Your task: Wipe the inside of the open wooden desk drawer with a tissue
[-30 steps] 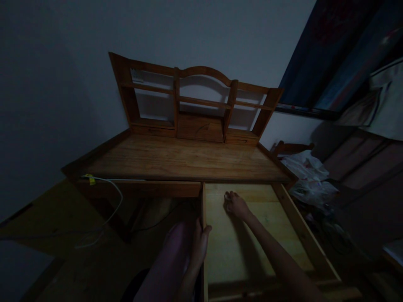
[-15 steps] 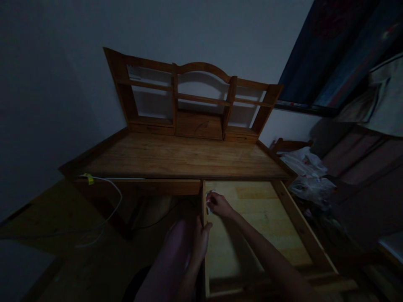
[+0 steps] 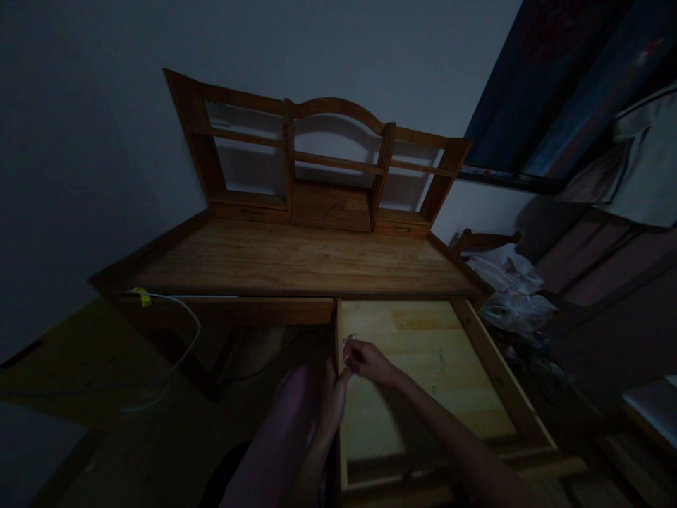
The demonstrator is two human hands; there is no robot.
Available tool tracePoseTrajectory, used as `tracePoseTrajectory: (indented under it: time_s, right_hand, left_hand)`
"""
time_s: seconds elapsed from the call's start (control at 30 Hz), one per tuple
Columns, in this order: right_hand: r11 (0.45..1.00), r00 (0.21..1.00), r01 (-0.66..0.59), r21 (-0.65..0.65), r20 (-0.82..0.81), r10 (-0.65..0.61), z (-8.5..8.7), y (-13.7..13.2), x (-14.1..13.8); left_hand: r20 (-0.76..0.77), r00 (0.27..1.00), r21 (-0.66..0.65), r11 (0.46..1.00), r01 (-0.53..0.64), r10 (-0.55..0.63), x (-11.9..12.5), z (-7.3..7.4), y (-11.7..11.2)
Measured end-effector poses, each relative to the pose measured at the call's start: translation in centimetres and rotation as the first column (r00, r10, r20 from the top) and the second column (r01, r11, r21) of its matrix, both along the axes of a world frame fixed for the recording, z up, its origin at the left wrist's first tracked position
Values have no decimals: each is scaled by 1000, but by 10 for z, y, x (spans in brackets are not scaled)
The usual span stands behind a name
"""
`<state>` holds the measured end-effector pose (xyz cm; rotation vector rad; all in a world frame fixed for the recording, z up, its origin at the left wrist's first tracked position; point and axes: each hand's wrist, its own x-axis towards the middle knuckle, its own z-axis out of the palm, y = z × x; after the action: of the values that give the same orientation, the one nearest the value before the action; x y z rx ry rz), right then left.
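A wooden desk (image 3: 296, 261) with a shelved hutch (image 3: 317, 169) stands against a pale wall in dim light. Its right drawer (image 3: 491, 367) is pulled out, showing a pale wooden bottom. My right hand (image 3: 367, 360) reaches into the drawer near its left wall, fingers curled around a small whitish thing I cannot make out. My left hand (image 3: 333, 402) grips the drawer's left side wall, thumb hooked over the edge. The two hands almost touch.
A white cable (image 3: 180, 331) with a yellow tag (image 3: 140, 296) hangs off the desk's left front. Plastic bags (image 3: 510, 289) lie on a chair to the right. My leg (image 3: 275, 444) is below the desk. Dark furniture fills the right side.
My right hand has pulled back from the middle of the drawer towards its left wall and nearer to me, ending beside my left hand. The left hand stayed on the drawer side.
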<state>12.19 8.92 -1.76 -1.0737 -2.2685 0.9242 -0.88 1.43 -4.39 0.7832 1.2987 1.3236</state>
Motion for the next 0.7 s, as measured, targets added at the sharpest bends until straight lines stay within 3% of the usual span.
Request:
tracePoseTrajectory:
  time_s: [0.2, 0.37, 0.53, 0.7]
  right_hand:
    - [999, 1000, 10, -37, 16, -10, -3, -1, 22]
    - [979, 975, 202, -2, 91, -201, 4, 30, 75]
    - [884, 865, 457, 100, 181, -468, 18, 61, 146]
    - [785, 736, 595, 174, 275, -619, 27, 61, 202]
  left_hand:
    - [-17, 1000, 37, 999, 10, -9, 0, 2, -2]
    - [72, 996, -18, 999, 48, -47, 0, 1, -6]
    - [40, 999, -58, 998, 22, -20, 0, 2, -6]
    - [1, 1000, -42, 999, 17, -17, 0, -4, -5]
